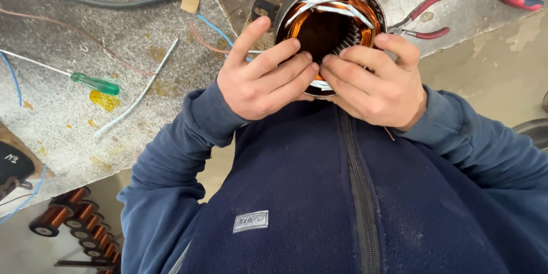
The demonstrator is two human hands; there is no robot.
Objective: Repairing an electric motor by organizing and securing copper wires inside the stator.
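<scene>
Gripping the motor stator (330, 28) at the worktop (68, 120) edge, your left hand (260, 77) and right hand (377, 80) have their fingers (285, 71) curled on its near rim. Likely heavy, stiff steel shell; copper windings fragile, so hold the shell. Pliers (425, 20) beyond right fingers; green screwdriver (94, 84) left.

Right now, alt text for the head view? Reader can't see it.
Both hands, left hand and right hand, press fingers into the near rim of a round motor stator wound with copper coils, at a grey workbench edge. A green-handled screwdriver lies left, red-handled pliers right.
</scene>
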